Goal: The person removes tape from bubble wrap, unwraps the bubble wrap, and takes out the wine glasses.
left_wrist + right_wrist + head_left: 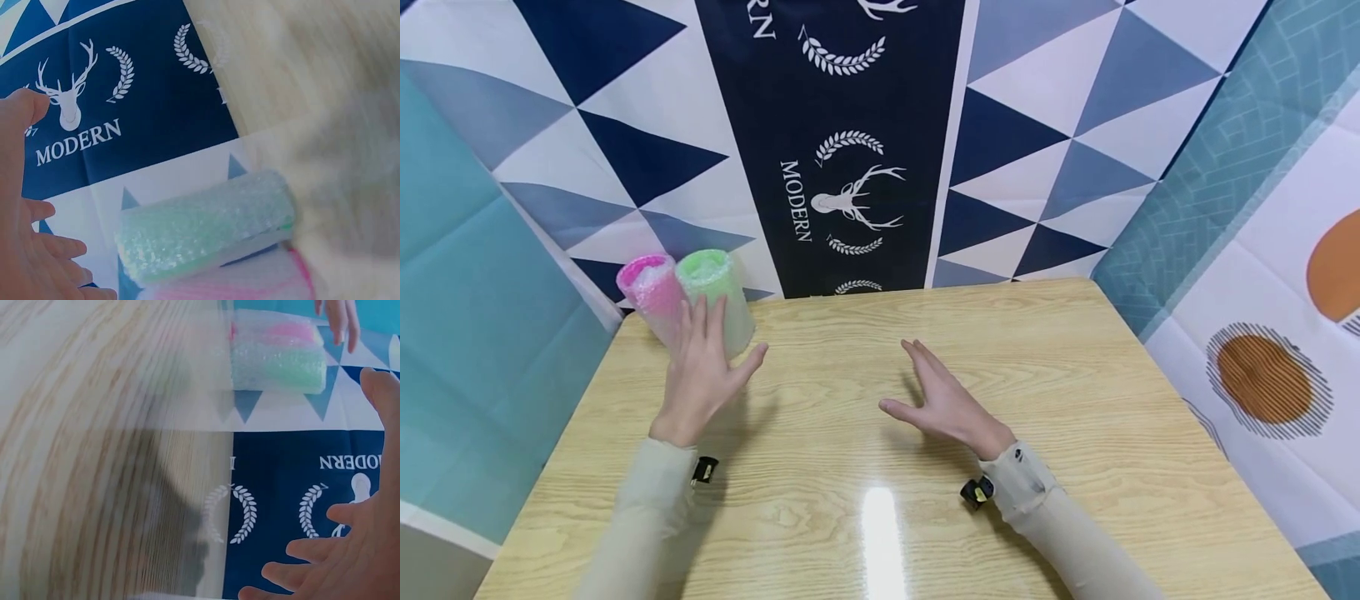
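At the table's far left corner stand two bubble-wrapped cylinders, a pink one (662,292) and a green one (730,308), side by side with open tops. My left hand (700,375) reaches toward them, its fingers spread and overlapping the green cylinder's front in the head view. In the left wrist view a gap shows between that hand (44,250) and the green cylinder (206,228), with the pink cylinder (244,281) just below. My right hand (943,404) hovers over the middle of the table, thumb apart from the straight fingers, holding nothing.
The wood-grain table (820,442) meets a patterned cloth wall (850,125) at its back edge. Teal cloth (490,333) hangs along the left side, and a printed cloth (1262,375) borders the right. A small black device sits at each wrist.
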`<move>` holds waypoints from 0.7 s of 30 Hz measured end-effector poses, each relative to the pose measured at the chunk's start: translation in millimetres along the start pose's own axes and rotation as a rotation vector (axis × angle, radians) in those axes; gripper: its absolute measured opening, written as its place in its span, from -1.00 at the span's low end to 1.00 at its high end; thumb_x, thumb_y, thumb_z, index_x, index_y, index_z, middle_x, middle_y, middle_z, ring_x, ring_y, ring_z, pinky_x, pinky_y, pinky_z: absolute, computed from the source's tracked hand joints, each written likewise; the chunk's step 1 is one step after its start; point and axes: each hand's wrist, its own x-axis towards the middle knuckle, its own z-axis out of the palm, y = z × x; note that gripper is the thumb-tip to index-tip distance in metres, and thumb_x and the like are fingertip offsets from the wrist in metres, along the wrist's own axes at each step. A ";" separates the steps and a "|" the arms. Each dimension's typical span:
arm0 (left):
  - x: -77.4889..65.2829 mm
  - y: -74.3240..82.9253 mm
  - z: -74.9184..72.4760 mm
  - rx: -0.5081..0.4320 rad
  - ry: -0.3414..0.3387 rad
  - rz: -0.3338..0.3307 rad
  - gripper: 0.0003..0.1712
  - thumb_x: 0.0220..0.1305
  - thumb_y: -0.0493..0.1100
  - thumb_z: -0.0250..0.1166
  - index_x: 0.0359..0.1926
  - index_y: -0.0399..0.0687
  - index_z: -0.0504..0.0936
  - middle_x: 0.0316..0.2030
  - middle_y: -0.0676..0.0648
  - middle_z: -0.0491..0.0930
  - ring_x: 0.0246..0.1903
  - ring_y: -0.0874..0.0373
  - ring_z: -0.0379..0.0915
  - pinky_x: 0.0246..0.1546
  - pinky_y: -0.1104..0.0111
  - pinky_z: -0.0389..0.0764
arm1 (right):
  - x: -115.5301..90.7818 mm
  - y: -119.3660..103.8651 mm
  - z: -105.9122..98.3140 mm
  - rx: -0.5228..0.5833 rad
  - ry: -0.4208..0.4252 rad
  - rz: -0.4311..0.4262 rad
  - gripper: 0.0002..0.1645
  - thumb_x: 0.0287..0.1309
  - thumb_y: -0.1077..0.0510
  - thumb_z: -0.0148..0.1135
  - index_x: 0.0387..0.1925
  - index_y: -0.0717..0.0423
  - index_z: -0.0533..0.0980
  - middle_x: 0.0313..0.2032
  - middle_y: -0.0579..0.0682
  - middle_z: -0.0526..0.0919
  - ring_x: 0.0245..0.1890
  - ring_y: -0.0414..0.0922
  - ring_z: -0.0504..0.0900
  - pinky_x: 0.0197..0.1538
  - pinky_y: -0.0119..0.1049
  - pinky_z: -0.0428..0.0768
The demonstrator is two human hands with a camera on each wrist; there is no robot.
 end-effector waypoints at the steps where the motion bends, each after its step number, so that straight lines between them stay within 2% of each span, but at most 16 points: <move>1: 1.7 -0.3 -1.6 0.003 0.001 0.002 0.11 0.28 0.30 0.30 0.58 -0.26 0.08 0.54 -0.49 0.02 0.55 -0.51 -0.22 0.47 -0.38 0.06 | -0.2 0.3 0.0 -0.002 -0.002 0.002 0.33 0.13 -0.64 0.14 0.66 -0.08 -0.13 0.65 0.04 -0.14 0.63 0.08 -0.04 0.56 0.25 0.16; 8: 13.1 -3.6 -10.3 0.028 0.028 0.042 0.09 0.31 0.22 0.31 0.57 -0.31 0.06 0.54 -0.49 0.03 0.55 -0.49 -0.19 0.52 -0.30 0.02 | 0.0 0.2 1.4 0.004 -0.002 0.004 0.39 0.10 -0.65 0.17 0.66 -0.08 -0.17 0.65 0.04 -0.16 0.64 0.06 -0.05 0.58 0.21 0.14; 14: 22.2 -7.1 -18.8 0.064 0.040 0.086 0.00 0.32 0.06 0.36 0.54 -0.36 0.11 0.50 -0.52 0.09 0.52 -0.53 -0.10 0.43 -0.37 0.13 | 0.2 -1.2 3.9 -0.009 -0.003 -0.009 0.39 0.10 -0.63 0.19 0.66 -0.05 -0.16 0.65 0.08 -0.14 0.63 0.08 -0.03 0.59 0.18 0.13; 17: 28.9 -10.1 -21.8 0.085 0.026 0.089 -0.02 0.31 0.00 0.36 0.54 -0.38 0.10 0.49 -0.54 0.10 0.48 -0.58 -0.05 0.39 -0.40 0.17 | -0.6 -0.4 3.9 -0.024 0.006 -0.010 0.38 0.11 -0.60 0.22 0.66 -0.01 -0.14 0.65 0.11 -0.12 0.63 0.11 -0.01 0.58 0.19 0.16; 21: 35.2 -14.6 -21.8 0.089 -0.013 0.074 -0.01 0.32 -0.04 0.36 0.55 -0.39 0.07 0.50 -0.55 0.04 0.48 -0.60 -0.08 0.39 -0.41 0.15 | -1.8 0.9 3.1 -0.026 0.016 -0.011 0.37 0.11 -0.57 0.26 0.66 -0.02 -0.13 0.64 0.13 -0.10 0.62 0.14 0.00 0.56 0.23 0.17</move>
